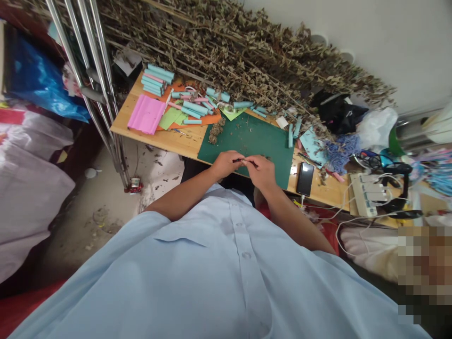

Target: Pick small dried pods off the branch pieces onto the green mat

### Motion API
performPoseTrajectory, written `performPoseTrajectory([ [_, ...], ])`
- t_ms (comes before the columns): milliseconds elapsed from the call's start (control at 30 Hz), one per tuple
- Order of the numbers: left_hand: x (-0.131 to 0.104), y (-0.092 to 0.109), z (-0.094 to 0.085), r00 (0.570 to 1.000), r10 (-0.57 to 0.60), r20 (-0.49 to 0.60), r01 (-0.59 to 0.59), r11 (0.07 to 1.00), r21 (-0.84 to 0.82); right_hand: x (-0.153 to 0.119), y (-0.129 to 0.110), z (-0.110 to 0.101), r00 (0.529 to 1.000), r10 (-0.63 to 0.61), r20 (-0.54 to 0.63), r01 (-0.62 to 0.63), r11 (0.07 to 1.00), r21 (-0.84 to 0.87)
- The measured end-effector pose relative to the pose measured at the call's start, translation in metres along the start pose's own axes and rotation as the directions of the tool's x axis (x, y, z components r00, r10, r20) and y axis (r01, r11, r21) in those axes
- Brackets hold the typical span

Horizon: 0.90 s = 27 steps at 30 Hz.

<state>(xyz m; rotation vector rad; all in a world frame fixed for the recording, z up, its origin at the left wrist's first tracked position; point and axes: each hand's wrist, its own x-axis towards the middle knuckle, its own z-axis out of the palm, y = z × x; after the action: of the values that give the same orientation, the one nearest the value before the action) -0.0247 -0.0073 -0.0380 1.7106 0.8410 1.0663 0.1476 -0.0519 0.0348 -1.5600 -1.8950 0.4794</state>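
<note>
My left hand [228, 164] and my right hand [261, 170] meet over the near edge of a green cutting mat [254, 134]. The fingers of both are pinched together, fingertip to fingertip. A small dark thing shows between them, too little to name. Just beyond my left hand, a clump of dried plant matter [216, 131] rests on the mat's left part. Dry crumbs are scattered over the mat. A black phone [305, 179] with a white cable lies to the right of my right hand.
Dried leafy stalks [247, 56] are heaped along the back. Rolled blue papers [196, 108] and a pink folded sheet [146, 114] lie on the wooden table [123, 117]. Metal crutches [93, 75] lean at its left end. A power strip [363, 195] with trailing cables sits on the right.
</note>
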Motion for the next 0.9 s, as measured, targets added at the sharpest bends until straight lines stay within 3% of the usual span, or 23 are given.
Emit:
performPoseTrajectory([
  [100,0.0,0.001,0.0,1.0,0.018,0.004,-0.019,1.0,0.011,0.003,-0.001,-0.002,0.999,-0.012,0.034,0.013,0.999,-0.029],
  [267,0.001,0.001,0.0,0.999,0.035,-0.009,-0.035,0.999,0.017,0.007,-0.002,-0.003,0.988,0.145,0.049,-0.144,0.989,-0.024],
  [467,0.0,0.007,-0.003,1.0,0.012,0.015,-0.012,1.0,-0.013,0.005,0.0,-0.012,0.978,-0.146,0.152,0.156,0.986,-0.057],
  [667,0.0,0.01,-0.004,1.0,-0.027,0.01,0.027,0.999,-0.029,-0.004,0.007,-0.013,0.987,-0.132,0.086,0.137,0.989,-0.058],
  [900,0.0,0.008,-0.002,0.999,-0.039,0.0,0.039,0.999,0.01,-0.006,0.011,-0.011,0.98,-0.164,0.112,0.168,0.985,-0.03],
])
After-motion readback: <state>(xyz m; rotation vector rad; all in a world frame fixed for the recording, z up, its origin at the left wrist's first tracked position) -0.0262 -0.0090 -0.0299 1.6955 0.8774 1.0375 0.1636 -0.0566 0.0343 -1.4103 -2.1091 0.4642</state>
